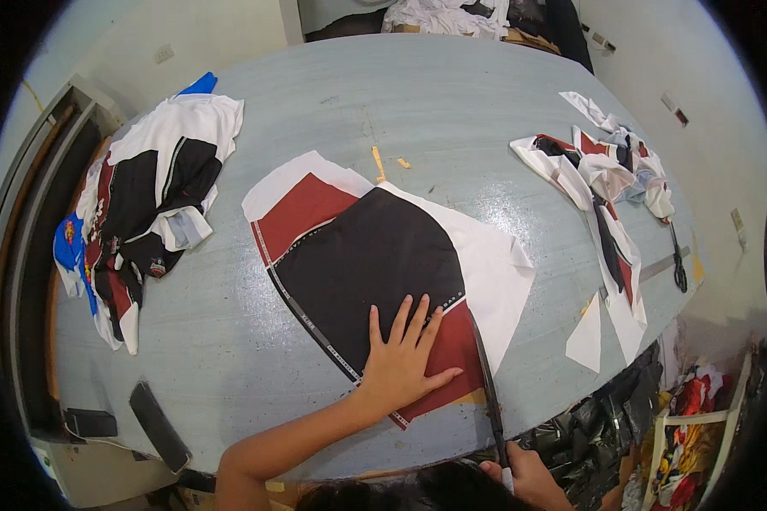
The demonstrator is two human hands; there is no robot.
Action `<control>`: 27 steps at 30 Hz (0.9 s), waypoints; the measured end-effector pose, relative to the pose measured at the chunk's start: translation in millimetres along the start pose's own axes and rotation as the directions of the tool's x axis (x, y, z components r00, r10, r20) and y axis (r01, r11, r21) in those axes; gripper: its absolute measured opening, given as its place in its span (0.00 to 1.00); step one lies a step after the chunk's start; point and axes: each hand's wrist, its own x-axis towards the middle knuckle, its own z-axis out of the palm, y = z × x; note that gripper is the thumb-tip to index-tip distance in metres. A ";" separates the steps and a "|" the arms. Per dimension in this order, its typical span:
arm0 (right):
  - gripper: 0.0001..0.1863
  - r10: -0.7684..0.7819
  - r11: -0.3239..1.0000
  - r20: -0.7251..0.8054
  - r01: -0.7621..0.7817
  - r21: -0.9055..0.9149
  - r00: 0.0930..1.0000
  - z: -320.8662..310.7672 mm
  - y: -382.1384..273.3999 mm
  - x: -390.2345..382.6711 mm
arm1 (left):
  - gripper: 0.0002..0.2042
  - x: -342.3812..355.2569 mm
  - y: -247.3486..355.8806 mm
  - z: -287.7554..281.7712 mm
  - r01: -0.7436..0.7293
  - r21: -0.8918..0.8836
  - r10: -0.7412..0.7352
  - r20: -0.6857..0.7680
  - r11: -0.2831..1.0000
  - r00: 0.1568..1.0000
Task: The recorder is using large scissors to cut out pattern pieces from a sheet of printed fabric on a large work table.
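Observation:
A printed fabric piece (375, 255) in black and dark red lies flat on the table, with a white margin (486, 260) along its right side. My left hand (400, 366) rests on its lower part, palm down and fingers spread. At the table's near edge my right hand (533, 479) is closed around the handles of long dark scissors (490, 396). Their blades point away from me, along the line where the dark red part meets the white margin. The handles are partly hidden by my fingers.
On the grey table (332, 94), a pile of printed fabric (175, 179) sits left and fabric scraps (605, 170) lie right. Black scissors (680, 268) are beside the scraps. A phone (159, 426) and a small black box (91, 423) lie near left. Black plastic (588, 434) is below the right edge.

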 end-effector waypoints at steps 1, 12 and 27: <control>0.24 0.001 1.000 -0.002 -0.001 0.000 1.000 0.3 0.8 0.1 | 0.43 0.3 0.1 0.3 -0.001 -0.003 0.001 0.002 1.000 1.000; 0.22 -0.047 0.998 -0.035 0.046 -0.050 0.998 2.3 -4.3 -1.2 | 0.44 -1.2 3.7 0.0 0.022 0.002 -0.022 -0.004 1.000 1.000; 0.22 0.036 0.987 -0.035 -0.041 -0.156 0.999 0.2 -3.9 -2.9 | 0.39 2.5 -0.2 -3.8 0.030 -0.056 -0.033 -0.057 0.998 0.998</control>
